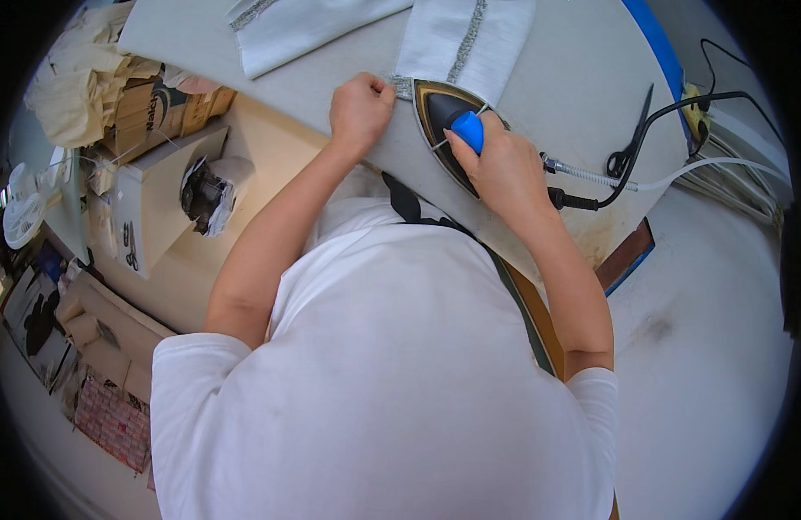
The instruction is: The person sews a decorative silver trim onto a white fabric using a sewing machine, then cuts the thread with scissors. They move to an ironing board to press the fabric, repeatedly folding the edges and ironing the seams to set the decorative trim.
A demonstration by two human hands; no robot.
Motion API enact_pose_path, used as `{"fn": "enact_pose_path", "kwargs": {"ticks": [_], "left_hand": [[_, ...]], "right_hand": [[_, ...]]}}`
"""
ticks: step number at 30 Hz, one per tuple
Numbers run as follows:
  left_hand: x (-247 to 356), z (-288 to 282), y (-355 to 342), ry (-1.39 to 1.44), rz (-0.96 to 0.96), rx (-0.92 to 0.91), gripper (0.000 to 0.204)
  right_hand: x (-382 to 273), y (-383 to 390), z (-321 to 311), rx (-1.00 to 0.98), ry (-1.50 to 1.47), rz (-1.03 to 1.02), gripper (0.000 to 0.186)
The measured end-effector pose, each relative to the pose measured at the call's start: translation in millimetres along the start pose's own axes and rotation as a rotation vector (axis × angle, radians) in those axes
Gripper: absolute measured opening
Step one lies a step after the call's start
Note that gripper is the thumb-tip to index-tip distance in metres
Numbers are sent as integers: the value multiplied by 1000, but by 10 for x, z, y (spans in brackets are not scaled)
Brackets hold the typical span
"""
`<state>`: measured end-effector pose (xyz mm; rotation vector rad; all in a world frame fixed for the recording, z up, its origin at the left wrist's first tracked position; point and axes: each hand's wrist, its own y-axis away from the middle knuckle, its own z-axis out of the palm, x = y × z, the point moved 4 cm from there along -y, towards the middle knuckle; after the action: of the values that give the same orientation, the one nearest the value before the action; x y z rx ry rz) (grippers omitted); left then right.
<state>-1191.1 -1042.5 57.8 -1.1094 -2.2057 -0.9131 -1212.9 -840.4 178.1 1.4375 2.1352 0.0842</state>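
Observation:
My right hand (509,169) is wrapped around the handle of a steam iron (437,113) with a dark body, a pale metal rim and a blue thumb piece. The iron's tip rests at the near end of a white garment piece (448,43), which has a silver glittery stripe and a silver edge band. Beside the tip, my left hand (362,113) is closed, its fingertips pinching the garment's edge at the band. Farther left lies another white piece with silver trim (309,35). The iron's underside is hidden.
Black scissors (630,143) lie right of the iron on the pale ironing table (582,87). A black cord (647,130) and clear hose (678,180) run from the iron off to the right. Cardboard boxes (145,113) with cream cloth stand at left, near a white fan (23,208).

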Motion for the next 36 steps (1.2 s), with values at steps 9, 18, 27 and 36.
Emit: {"fn": "enact_pose_path", "kwargs": {"ticks": [9,18,27,36], "left_hand": [[-181,-511,-91,186,80,256,17],[35,-551,-306,238,418,124,14],[416,-249,-491,61,1079,-31,30],[584,-86,-584,-137,1198,-263,46]], "right_hand": [[-715,-496,190,-8,2,-19,44],[-633,-450,140,37,-25,180,43],[-251,11,177,313,-294,629,48],[-223,-458,27,359,-227,659,50]]}}
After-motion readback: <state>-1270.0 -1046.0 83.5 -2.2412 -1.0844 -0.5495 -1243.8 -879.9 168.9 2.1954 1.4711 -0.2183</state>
